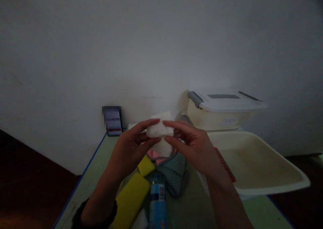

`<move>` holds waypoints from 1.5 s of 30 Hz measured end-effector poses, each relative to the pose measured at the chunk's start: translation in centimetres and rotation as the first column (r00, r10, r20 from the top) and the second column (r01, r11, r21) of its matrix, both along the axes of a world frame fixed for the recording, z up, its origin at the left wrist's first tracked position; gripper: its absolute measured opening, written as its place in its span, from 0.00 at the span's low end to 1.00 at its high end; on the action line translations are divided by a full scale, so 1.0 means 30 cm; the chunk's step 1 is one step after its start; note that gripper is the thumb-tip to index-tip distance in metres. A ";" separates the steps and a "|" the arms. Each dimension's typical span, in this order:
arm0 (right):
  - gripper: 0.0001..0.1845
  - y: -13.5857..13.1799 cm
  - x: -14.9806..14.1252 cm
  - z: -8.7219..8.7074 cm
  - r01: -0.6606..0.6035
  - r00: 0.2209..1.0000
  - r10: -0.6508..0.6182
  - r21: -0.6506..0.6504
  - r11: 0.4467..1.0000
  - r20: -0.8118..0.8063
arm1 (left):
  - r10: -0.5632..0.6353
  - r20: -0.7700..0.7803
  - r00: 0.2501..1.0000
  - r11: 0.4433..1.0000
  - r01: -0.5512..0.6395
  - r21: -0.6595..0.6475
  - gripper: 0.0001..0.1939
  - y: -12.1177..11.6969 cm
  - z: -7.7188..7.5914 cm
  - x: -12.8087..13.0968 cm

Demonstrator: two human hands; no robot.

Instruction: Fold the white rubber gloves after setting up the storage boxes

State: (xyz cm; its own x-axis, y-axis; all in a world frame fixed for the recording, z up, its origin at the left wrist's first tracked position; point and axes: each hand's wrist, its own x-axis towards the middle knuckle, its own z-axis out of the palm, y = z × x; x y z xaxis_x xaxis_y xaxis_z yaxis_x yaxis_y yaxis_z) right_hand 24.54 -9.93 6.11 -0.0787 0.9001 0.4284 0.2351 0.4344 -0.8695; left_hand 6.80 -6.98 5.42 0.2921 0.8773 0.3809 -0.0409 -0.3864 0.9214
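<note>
White sheet: possible tearing.
Left hand and right hand pinch it; opposed pulling could rip it if papery.

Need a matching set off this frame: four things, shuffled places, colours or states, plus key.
Things:
1. phone
2. tissue
3. bottle
4. basin

Places, colours, states:
A. open-topped, right of the bottle
B. upright at the table's far left corner
C. held between left hand and right hand
D. blue, labelled

Pairs: 1-B, 2-C, 3-D, 4-A
</note>
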 end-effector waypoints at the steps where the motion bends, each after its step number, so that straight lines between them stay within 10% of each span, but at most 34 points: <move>1: 0.18 0.000 0.000 0.002 0.006 1.000 -0.007 0.016 1.000 0.014 | 0.054 -0.044 0.998 0.997 -0.051 0.066 0.21 0.000 -0.004 0.003; 7: 0.17 -0.003 -0.007 0.011 0.035 0.998 -0.039 0.084 0.996 0.052 | 0.366 -0.217 0.905 0.854 -0.234 0.464 0.17 -0.005 -0.002 0.007; 17: 0.14 -0.024 -0.017 0.018 0.202 0.957 -0.245 0.253 0.946 0.155 | 0.389 -0.116 0.914 0.831 -0.293 0.473 0.12 0.003 0.012 -0.002; 25: 0.08 -0.004 -0.019 0.002 0.092 0.996 -0.092 0.123 0.988 -0.003 | 0.022 0.014 1.000 0.999 -0.023 0.046 0.05 -0.002 0.015 0.012; 34: 0.12 0.007 -0.032 -0.017 0.152 0.979 -0.160 -0.072 0.986 -0.129 | -0.245 0.118 0.962 0.910 0.270 -0.316 0.15 -0.004 0.004 0.018; 45: 0.15 0.023 -0.029 -0.011 0.165 0.934 -0.181 -0.075 0.983 -0.310 | -0.099 0.199 0.975 0.942 0.156 -0.296 0.16 0.011 0.009 0.020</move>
State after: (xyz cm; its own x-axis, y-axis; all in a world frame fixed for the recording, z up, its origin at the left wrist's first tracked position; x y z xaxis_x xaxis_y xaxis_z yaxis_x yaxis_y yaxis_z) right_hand 23.67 -9.23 5.77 0.2116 0.9074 0.3632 0.0148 0.3686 -0.9295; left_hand 7.39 -6.66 5.70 0.3617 0.9194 0.1545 -0.2457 -0.0658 0.9671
